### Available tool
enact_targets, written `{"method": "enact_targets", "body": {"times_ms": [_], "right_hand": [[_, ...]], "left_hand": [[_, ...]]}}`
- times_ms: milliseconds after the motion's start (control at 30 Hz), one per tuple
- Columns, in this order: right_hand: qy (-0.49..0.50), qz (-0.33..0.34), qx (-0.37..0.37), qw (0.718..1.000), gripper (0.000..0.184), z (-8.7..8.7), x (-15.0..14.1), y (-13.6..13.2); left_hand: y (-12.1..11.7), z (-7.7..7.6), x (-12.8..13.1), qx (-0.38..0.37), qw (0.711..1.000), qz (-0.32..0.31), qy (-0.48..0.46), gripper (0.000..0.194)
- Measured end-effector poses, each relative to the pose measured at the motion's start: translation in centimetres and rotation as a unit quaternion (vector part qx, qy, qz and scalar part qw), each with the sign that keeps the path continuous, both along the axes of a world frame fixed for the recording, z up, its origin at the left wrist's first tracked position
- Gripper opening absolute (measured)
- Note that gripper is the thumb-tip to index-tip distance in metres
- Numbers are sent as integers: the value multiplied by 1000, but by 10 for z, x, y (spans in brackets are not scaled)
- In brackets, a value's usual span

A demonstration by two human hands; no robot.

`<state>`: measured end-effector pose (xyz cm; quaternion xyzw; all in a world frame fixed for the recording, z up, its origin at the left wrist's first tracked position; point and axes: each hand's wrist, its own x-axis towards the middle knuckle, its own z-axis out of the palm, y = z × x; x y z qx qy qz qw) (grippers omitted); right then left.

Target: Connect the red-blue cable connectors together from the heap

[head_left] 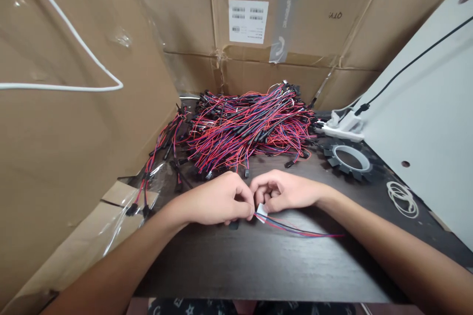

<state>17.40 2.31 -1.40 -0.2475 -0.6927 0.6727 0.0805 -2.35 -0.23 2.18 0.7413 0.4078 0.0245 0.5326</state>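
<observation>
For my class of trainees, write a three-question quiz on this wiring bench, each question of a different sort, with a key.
1. True or false: the left hand and right hand meet at one end of a loose red, blue and black wire lead.
2. What sits right of the big wire pile? A) a black toothed ring B) a soldering iron C) a mug
3. Fill in: a white ____ shows between the fingertips, at the lead's end.

Key
1. True; the lead trails off to the right across the dark table.
2. A; the black toothed ring lies near the white rubber bands.
3. Connector.
</observation>
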Motion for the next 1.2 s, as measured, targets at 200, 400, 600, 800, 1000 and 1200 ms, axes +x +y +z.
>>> {"method": "enact_targets", "body": {"times_ms": [200,400,600,800,1000,1200], "right_hand": [[6,-3,-2,1000,22,-2,0,0],[6,0,-11,1000,22,-2,1,-1],[-1,2,-11,1000,20,-1,0,-1],[3,1,-28,1000,20,-2,0,-1],[-1,3,-37,999,26,-7,2,0],[0,4,-34,999,26,-7,2,0]], "left_hand": [[1,-2,-1,-5,1000,4,11,19],[1,-3,-1,-8,1000,2,13,20],[1,-5,0,1,1000,-4,19,20],[1,-4,1,8,1000,-11,22,21],[0,-2,1,11,1000,-15,9,20],[1,-2,2,10,1000,-19,-1,18]]}}
